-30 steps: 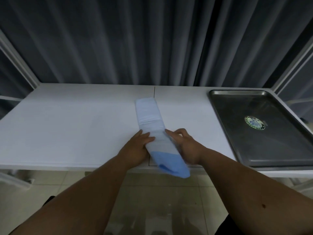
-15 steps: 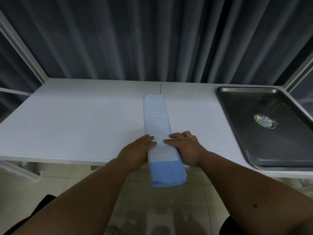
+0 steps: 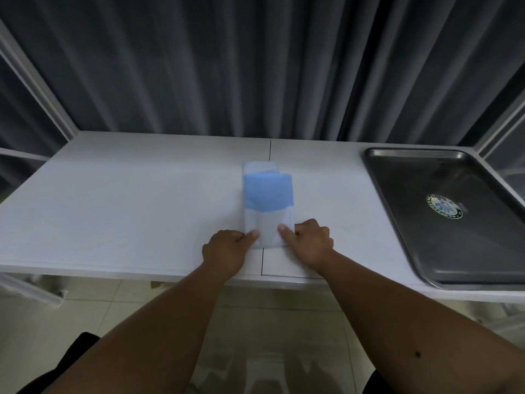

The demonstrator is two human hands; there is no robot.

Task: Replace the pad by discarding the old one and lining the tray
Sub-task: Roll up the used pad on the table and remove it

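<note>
1. Left hand [image 3: 225,250] and right hand [image 3: 311,241], lower centre of the frame: each is loosely curled, with a thumb or fingertip pressed on the near end of the folded pad [image 3: 267,203]. Neither hand encloses the pad; whether the edges are pinched cannot be told.
2. Pad, centre of the frame: a narrow strip lying flat on the white table [image 3: 127,209], its long axis running away from the viewer. A blue flap lies doubled over the pale upper surface in the far half; the near end is pale.
3. Metal tray [image 3: 403,211], right of the frame: it rests on the same table, well apart from the pad. Its bed is bare apart from a round sticker [image 3: 444,206].
4. Dark curtain [image 3: 255,66], upper frame, behind the table.
5. Progress, as a judgement: the tray carries no pad, so the old one appears already removed. Whether the folded pad is the discard or the fresh liner cannot be told. Lining the tray remains undone.
</note>
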